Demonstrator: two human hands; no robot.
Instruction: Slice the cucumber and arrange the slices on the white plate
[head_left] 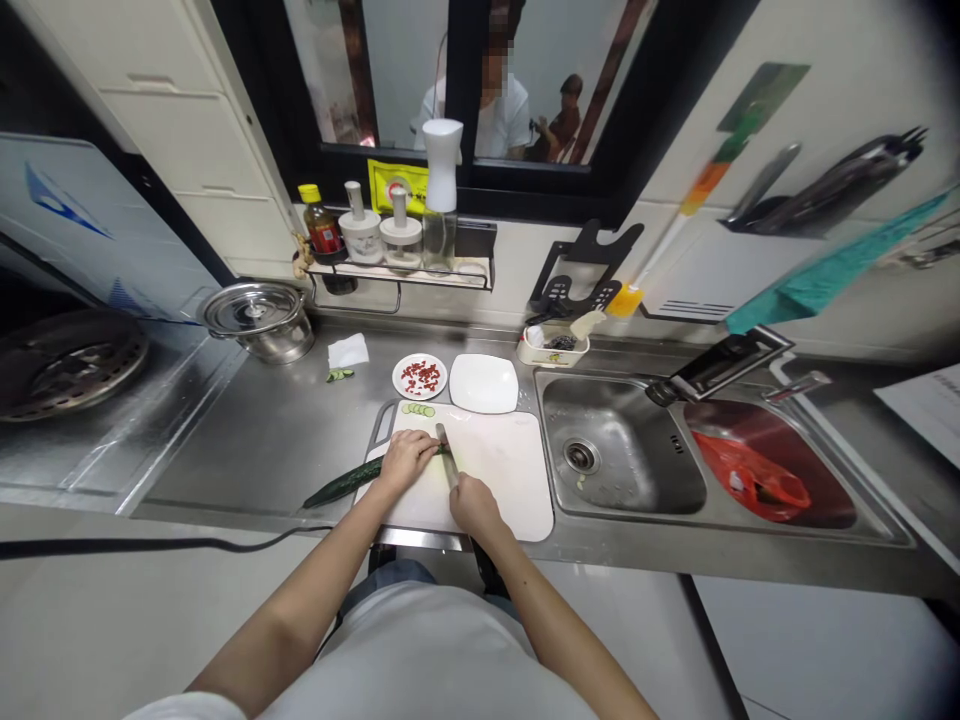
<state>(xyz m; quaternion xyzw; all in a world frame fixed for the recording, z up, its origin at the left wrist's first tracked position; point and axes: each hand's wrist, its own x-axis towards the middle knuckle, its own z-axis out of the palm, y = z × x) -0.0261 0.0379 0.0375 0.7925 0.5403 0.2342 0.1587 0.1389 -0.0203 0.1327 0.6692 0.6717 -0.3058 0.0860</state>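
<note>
A long dark-green cucumber [345,484] lies slantwise over the left side of a white cutting board [510,480], its far end sticking out past the board's edge. My left hand [407,458] is closed over the cucumber near its right end. In my right hand [475,505] is a knife [448,458], its blade up against that end of the cucumber, close to my left fingertips. Several pale cucumber slices [418,410] sit in a row at the board's upper left. Just behind the board stand a plate of chopped red bits [409,362] and a white square plate [484,383].
On the right is a double sink [622,505] with a red plastic bag [757,485] in its far basin. A lidded steel pot [262,325] stands at the back left, near a white tissue [348,350] and green scraps [340,376]. Bottles and jars fill a wall rack [420,275].
</note>
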